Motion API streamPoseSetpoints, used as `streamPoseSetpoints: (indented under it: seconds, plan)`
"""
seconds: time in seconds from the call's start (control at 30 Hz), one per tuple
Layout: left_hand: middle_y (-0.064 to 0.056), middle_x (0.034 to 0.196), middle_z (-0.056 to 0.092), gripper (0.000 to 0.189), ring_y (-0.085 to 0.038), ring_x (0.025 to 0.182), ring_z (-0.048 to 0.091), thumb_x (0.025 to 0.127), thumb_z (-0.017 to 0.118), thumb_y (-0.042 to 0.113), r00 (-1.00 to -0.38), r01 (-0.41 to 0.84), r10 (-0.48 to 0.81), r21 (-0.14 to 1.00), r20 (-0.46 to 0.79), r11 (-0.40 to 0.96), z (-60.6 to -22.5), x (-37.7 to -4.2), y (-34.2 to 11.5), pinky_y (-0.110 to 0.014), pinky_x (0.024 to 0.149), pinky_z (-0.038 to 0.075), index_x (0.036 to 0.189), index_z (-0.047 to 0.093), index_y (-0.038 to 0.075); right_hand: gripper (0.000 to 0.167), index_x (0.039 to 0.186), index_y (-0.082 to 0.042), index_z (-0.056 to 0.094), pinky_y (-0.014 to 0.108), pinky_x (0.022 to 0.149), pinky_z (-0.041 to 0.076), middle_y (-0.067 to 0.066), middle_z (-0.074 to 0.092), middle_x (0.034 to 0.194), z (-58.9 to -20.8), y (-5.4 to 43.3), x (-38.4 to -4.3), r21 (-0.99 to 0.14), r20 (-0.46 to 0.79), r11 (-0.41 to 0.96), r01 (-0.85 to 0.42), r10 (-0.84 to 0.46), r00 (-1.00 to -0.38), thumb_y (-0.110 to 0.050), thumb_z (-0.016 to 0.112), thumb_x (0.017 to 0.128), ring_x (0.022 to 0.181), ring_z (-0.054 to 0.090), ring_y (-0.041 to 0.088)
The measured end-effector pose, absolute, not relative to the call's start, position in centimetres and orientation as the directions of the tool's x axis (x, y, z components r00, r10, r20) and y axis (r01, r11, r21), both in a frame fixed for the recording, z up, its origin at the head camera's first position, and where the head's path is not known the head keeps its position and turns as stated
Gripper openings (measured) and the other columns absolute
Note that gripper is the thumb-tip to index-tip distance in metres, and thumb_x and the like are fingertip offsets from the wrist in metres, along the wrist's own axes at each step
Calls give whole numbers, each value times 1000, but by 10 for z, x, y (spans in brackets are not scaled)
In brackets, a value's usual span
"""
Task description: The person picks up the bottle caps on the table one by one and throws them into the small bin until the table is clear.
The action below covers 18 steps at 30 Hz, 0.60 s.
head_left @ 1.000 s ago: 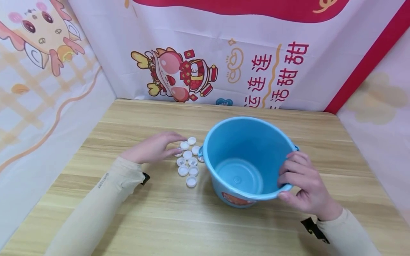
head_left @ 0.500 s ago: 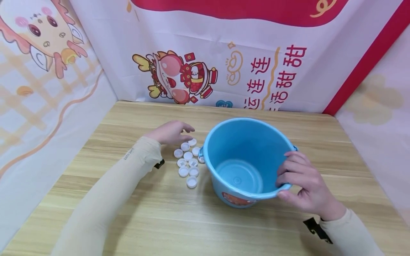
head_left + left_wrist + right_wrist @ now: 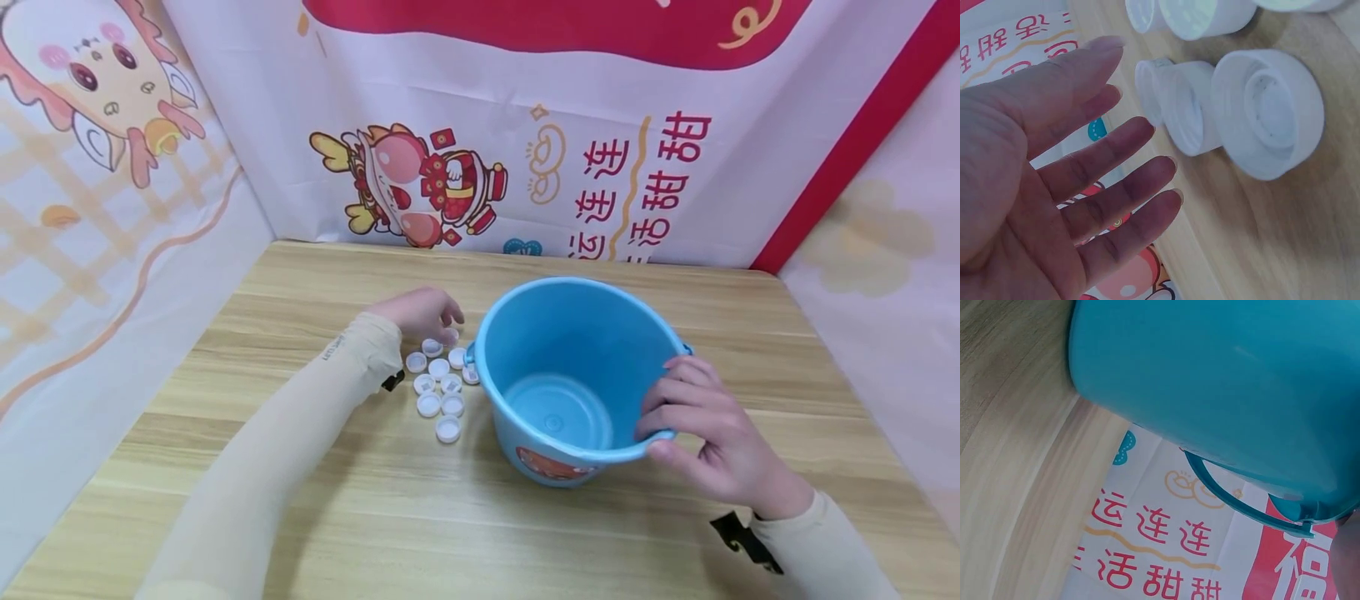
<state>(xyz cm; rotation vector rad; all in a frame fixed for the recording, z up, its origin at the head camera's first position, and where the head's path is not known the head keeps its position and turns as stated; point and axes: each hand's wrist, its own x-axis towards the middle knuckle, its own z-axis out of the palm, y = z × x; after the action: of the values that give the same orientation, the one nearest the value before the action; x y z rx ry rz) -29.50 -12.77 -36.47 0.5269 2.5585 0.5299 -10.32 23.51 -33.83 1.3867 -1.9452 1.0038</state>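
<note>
Several white bottle caps (image 3: pixel 447 430) lie hollow side up in a loose cluster on the table, left of a blue plastic bucket (image 3: pixel 577 333). At the far end of the cluster, my left hand (image 3: pixel 427 313) reaches palm down over the back caps, partly covering them. Seen from the left wrist, its fingers (image 3: pixel 1116 194) are spread and slightly bent, with nothing between them, close beside a white cap (image 3: pixel 1310 119). My right hand (image 3: pixel 720 425) grips the bucket's right rim, fingers inside and thumb outside. In the right wrist view the bucket's side (image 3: pixel 1210 381) fills the top.
The wood-grain table (image 3: pixel 420 525) reaches back to a printed cloth wall (image 3: pixel 465 75), with more cloth at the left and right. The bucket's blue handle (image 3: pixel 1235 500) hangs along its far side. A picture label (image 3: pixel 553 465) is on the bucket's front.
My left hand has moved from the left side of the caps forward and right, over the farthest ones, and its fingers now point more downward. My right hand stays on the bucket rim.
</note>
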Motion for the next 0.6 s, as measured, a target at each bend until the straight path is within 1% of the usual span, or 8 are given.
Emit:
streamPoseSetpoints:
  seconds: [0.1,0.2,0.27,0.4,0.47,0.5,0.57,0.6]
  plan:
    - [-2,112,65,40,-20,101,61,86,79,17,-803,273,460,453,-378,849,-367,-295,-126,-41,90,52,124,69,17,24,88,-12,74,43,106,28,4,63,86,-336,236,-103,-265,775,168,-950,-549,-313,-30,62,99,91,52,22]
    - [-2,110,66,39,-19,99,62,84,80,15,-793,295,477,446,-379,845,-370,-296,-125,-40,89,52,122,69,16,22,95,-10,76,42,111,28,6,64,90,-332,238,-101,-281,759,170,-945,-564,-327,-29,65,97,92,55,21]
    - [-1,108,66,38,-19,98,62,83,81,15,-793,313,484,434,-370,845,-373,-297,-124,-39,88,53,119,70,17,24,98,-9,76,41,114,28,8,65,94,-328,240,-99,-282,749,189,-941,-570,-339,-31,67,96,96,56,21]
    - [0,103,66,35,-18,95,62,82,82,14,-800,326,482,417,-357,849,-376,-298,-121,-37,85,53,115,72,17,32,99,-4,76,43,116,27,15,66,102,-320,242,-97,-251,759,238,-938,-554,-344,-34,67,95,111,56,26]
    - [1,102,66,34,-18,94,62,82,82,14,-802,332,483,409,-352,850,-378,-299,-121,-36,84,53,114,72,17,37,102,-3,75,38,115,29,19,65,110,-319,247,-99,-256,750,297,-920,-540,-383,-38,66,96,120,53,32]
    - [0,102,66,33,-18,94,61,82,82,13,-802,336,484,407,-350,850,-379,-299,-121,-36,84,53,114,72,16,38,106,-3,75,33,113,32,20,64,116,-318,249,-100,-271,734,338,-902,-534,-420,-39,66,95,124,50,33]
    - [0,102,66,33,-19,95,61,82,82,13,-803,336,483,404,-349,851,-379,-300,-122,-36,85,53,113,72,16,35,116,-7,73,24,105,39,19,59,130,-316,255,-104,-315,670,446,-838,-521,-529,-33,73,91,132,44,35]
    - [0,102,66,33,-18,95,61,82,82,13,-806,335,480,403,-347,852,-380,-300,-122,-36,85,53,113,73,16,38,121,-10,71,23,99,44,17,55,137,-315,257,-107,-333,627,498,-800,-517,-583,-29,76,89,135,42,35]
